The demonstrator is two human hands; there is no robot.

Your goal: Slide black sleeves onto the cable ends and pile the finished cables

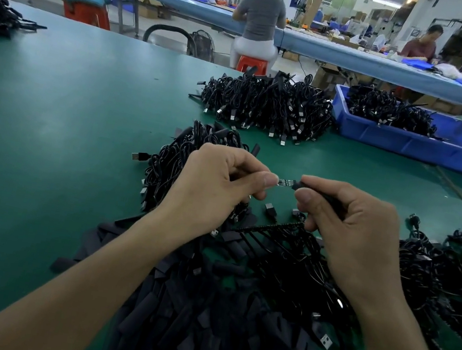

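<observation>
My left hand [216,184] and my right hand [346,224] meet above the green table. Between their fingertips shows the small circuit end of a cable [285,183]. My left hand pinches that end with thumb and forefinger. My right hand pinches a black sleeve [302,187] right beside it on the same cable. A heap of loose black sleeves [199,322] lies under my forearms. Behind my left hand sits a pile of black cables [183,160].
A bigger pile of USB cables [265,107] lies further back. A blue bin [424,146] with cables stands at the back right. More cables [436,276] spread at my right. People sit at a long bench beyond the table's far edge.
</observation>
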